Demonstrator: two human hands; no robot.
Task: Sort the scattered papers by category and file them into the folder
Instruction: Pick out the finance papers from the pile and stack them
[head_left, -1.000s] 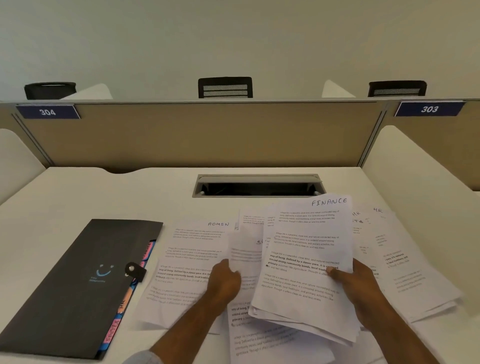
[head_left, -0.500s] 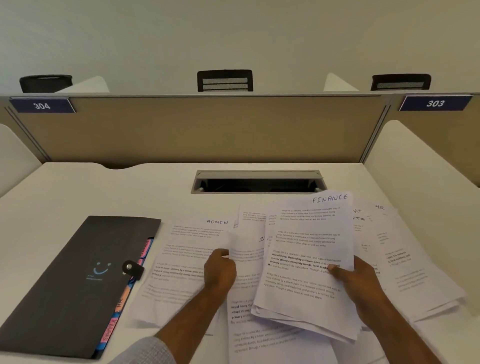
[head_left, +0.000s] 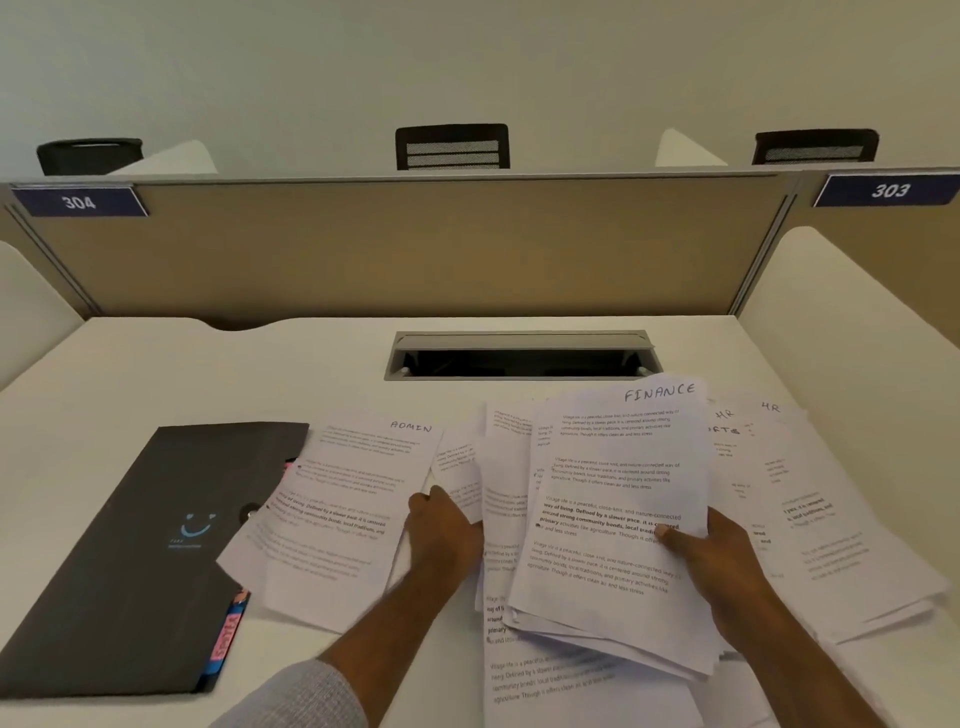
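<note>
A dark folder (head_left: 130, 561) with a blue smile mark and coloured tabs lies shut on the left of the white desk (head_left: 156, 374). My right hand (head_left: 722, 561) holds up a stack of sheets topped by one headed FINANCE (head_left: 618, 499), thumb on its right edge. My left hand (head_left: 441, 525) grips the edge of a loose sheet (head_left: 460, 467) in the middle of the spread. A sheet headed ADMIN (head_left: 343, 509) lies left of that hand and overlaps the folder's right edge. Sheets headed HR (head_left: 810, 519) lie at the right.
A grey cable slot (head_left: 519, 356) is set into the desk behind the papers. A tan divider panel (head_left: 415, 249) with tags 304 and 303 closes the back. White side screens stand left and right. More printed sheets lie near the front edge.
The ADMIN sheet has slid left and now covers the folder's clasp and right edge. My left hand has moved slightly left with a loose sheet. The FINANCE stack stays in my right hand.
</note>
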